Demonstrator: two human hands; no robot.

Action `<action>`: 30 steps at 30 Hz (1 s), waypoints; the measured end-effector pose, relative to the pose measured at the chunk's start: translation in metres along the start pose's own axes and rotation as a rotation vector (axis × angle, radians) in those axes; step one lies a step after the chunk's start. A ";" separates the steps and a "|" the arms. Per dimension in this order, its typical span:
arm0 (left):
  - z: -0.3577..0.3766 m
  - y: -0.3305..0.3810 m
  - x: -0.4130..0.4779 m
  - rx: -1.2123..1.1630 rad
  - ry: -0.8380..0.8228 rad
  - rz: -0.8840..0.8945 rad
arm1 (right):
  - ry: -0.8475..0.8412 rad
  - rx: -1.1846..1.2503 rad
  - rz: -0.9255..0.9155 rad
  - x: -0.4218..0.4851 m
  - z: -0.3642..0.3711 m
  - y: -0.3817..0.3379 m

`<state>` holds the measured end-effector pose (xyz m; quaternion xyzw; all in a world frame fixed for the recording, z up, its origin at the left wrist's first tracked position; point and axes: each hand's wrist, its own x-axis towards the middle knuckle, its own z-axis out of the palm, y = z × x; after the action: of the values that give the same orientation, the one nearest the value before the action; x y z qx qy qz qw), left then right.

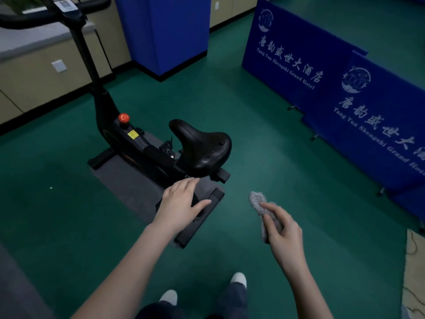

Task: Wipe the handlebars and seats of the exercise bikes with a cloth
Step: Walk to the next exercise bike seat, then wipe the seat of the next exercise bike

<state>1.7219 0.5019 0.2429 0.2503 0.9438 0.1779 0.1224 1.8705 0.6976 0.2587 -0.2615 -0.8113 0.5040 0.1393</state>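
A black exercise bike (128, 139) stands on a grey mat in front of me. Its black seat (202, 143) is at the centre of the view and its black handlebars (25, 19) reach across the top left. My left hand (181, 201) hovers flat with fingers apart, just below the seat and apart from it. My right hand (282, 229) holds a grey cloth (262, 206), bunched up, to the lower right of the seat and off the bike.
Blue banner barriers (345, 88) with white lettering line the right side. A blue padded column (165, 31) stands at the back. Beige cabinets (41, 70) run along the left wall. Green floor surrounds the bike; my feet (239, 279) show at the bottom.
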 end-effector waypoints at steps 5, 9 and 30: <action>0.022 0.053 0.033 -0.033 0.047 -0.110 | -0.047 -0.007 -0.031 0.063 -0.059 0.026; 0.033 0.081 0.046 -0.044 0.070 -0.207 | -0.140 0.005 -0.040 0.102 -0.084 0.040; 0.036 0.034 0.109 -0.184 0.219 -0.608 | -0.543 -0.125 -0.233 0.259 -0.004 0.005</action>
<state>1.6559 0.5961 0.2084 -0.0753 0.9627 0.2437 0.0898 1.6605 0.8484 0.2461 -0.0302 -0.8729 0.4852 -0.0421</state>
